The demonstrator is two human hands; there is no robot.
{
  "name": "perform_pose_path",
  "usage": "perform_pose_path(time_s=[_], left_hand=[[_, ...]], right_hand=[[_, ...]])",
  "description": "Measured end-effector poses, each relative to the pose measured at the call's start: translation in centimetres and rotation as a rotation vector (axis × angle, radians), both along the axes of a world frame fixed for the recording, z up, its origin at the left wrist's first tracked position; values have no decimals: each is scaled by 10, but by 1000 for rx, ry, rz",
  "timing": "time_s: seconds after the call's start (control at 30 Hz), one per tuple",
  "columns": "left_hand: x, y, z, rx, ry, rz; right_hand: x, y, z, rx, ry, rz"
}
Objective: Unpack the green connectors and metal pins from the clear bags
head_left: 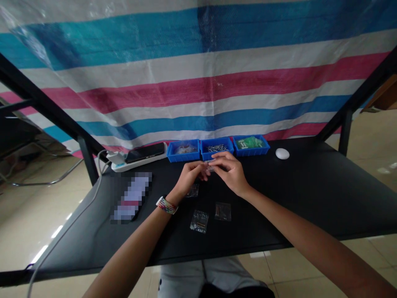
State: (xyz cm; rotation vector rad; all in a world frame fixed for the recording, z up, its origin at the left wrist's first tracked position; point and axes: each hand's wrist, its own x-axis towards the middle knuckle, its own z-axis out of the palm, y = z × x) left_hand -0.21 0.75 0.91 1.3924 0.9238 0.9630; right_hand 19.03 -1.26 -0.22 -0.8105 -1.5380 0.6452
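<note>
Above the black table (310,198), my left hand (190,177) and my right hand (230,170) meet and pinch a small clear plastic bag (211,167) between their fingertips. What the bag holds is too small to make out. My left wrist wears a multicoloured band (166,205). Just behind the hands stand three blue bins: the left bin (183,150) with clear bags, the middle bin (216,147) with small metal screws, and the right bin (250,144) with green packets.
Three small clear bags lie near me: one under my left hand (193,190), two side by side (199,221) (223,211). A power strip (124,164) carries a phone (144,152). A white round object (282,153) sits at right. A striped tarp hangs behind.
</note>
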Motion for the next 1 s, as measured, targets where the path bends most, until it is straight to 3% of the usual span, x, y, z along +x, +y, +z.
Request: perform_pose_path(time_s=[0.13,0.27,0.4,0.8,1.0], left_hand=[[0,0,0,37,-70,26],[0,2,-2,83,-71,49],[1,3,-3,111,-49,53],[3,2,-3,116,-83,67],[-7,14,-2,227,-154,287]], right_hand=[[2,1,-1,-75,70,16],[2,3,-3,-302,279,146],[0,7,-8,-455,295,238],[3,3,-7,-455,286,183],[5,-2,-4,-488,251,190]])
